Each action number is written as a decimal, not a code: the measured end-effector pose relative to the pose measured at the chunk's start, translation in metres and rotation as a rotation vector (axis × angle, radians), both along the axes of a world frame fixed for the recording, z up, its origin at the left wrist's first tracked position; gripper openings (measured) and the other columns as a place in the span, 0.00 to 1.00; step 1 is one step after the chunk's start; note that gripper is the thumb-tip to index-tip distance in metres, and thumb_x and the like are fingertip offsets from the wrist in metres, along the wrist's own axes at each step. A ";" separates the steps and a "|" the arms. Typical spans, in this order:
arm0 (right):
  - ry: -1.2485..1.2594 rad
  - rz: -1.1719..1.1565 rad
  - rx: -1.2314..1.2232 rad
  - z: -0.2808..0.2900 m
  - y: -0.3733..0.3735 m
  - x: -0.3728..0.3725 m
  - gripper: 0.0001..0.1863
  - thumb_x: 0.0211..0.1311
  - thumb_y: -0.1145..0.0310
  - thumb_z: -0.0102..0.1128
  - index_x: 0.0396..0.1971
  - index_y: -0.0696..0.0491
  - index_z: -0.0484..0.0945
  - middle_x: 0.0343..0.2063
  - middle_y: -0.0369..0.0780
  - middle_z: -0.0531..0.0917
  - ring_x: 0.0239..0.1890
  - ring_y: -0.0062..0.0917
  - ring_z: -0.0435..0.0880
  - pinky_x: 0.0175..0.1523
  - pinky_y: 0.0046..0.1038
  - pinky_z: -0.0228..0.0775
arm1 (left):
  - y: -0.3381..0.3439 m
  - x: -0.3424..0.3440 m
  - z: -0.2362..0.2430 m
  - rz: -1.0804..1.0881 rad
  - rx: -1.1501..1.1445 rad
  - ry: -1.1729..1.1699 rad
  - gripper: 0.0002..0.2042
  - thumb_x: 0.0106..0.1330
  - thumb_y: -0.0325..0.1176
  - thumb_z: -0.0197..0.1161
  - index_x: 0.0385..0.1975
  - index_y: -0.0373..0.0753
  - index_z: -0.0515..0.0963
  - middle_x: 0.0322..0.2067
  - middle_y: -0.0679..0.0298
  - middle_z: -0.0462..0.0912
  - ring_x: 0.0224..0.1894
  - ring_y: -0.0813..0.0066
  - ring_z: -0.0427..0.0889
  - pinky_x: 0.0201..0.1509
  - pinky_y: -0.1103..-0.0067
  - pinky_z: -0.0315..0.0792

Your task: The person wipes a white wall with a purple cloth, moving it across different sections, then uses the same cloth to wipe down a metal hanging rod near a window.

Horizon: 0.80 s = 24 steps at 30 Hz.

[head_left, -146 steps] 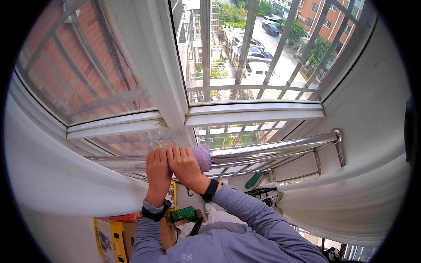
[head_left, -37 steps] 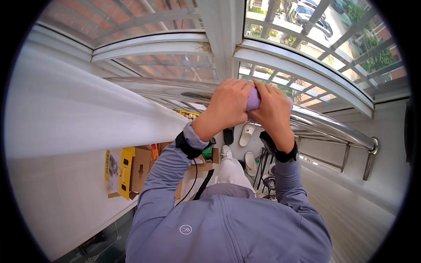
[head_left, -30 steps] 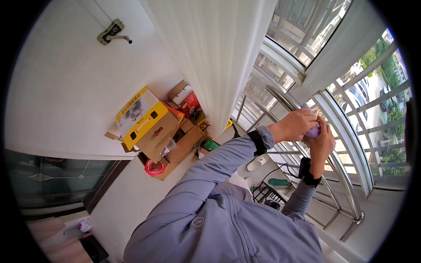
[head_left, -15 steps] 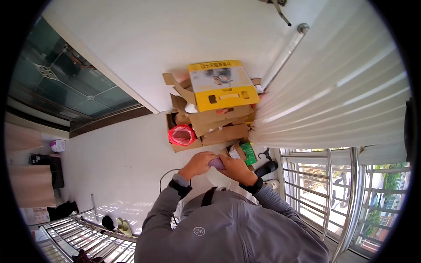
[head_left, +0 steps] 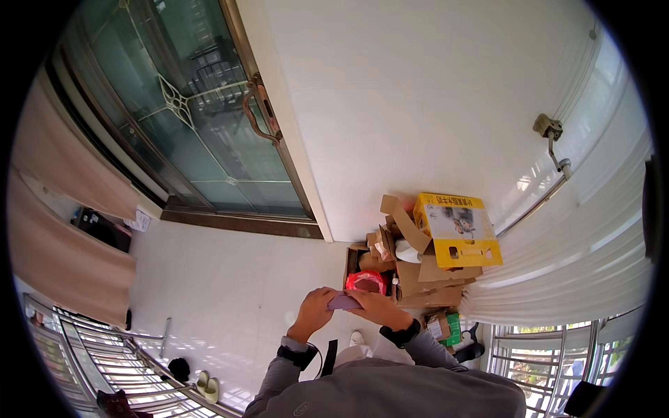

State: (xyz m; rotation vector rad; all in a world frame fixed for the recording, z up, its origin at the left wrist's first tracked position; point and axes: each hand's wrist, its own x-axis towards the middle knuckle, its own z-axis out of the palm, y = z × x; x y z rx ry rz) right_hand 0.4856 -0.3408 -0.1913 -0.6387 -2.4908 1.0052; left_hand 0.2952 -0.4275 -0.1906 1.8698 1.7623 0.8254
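Both my hands are raised in front of my body, gripping one small flat mauve-purple object (head_left: 343,302) whose kind I cannot make out. My left hand (head_left: 311,315) closes on its left end, and my right hand (head_left: 382,311) curls round the right end. Dark bands circle both wrists below the grey sleeves. Just beyond my fingers in the picture, a red plastic bag (head_left: 366,281) sits in an open cardboard box.
Stacked cardboard with a yellow printed carton (head_left: 467,254) on top stands against the wall. A glass door (head_left: 209,153) is at the far left. A pale curtain (head_left: 578,265) hangs right, and pale slippers (head_left: 207,386) lie near a metal rack (head_left: 132,355).
My view has swung up and to the left; the glass door shows more and the boxes sit further right. My hands still hold the purple object, which appears flatter and wider.
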 end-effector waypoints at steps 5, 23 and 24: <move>-0.209 0.382 -0.239 -0.047 0.025 -0.016 0.16 0.60 0.62 0.51 0.45 0.52 0.76 0.35 0.47 0.80 0.36 0.39 0.80 0.41 0.34 0.70 | -0.019 -0.003 0.019 0.056 -0.912 -0.435 0.18 0.59 0.39 0.59 0.48 0.39 0.76 0.20 0.59 0.77 0.22 0.69 0.78 0.28 0.75 0.73; 0.284 -0.244 0.463 0.069 0.211 -0.169 0.25 0.48 0.78 0.59 0.51 0.48 0.76 0.50 0.42 0.78 0.57 0.36 0.72 0.62 0.40 0.60 | 0.226 -0.138 0.079 0.222 0.515 0.250 0.29 0.43 0.20 0.63 0.51 0.44 0.75 0.45 0.59 0.72 0.48 0.59 0.72 0.52 0.67 0.68; 0.350 -0.355 0.587 0.069 0.224 -0.181 0.25 0.47 0.79 0.59 0.49 0.47 0.78 0.50 0.40 0.78 0.57 0.35 0.72 0.62 0.39 0.59 | 0.241 -0.147 0.089 0.191 0.606 0.289 0.26 0.44 0.20 0.62 0.49 0.44 0.77 0.42 0.61 0.72 0.46 0.62 0.72 0.50 0.69 0.68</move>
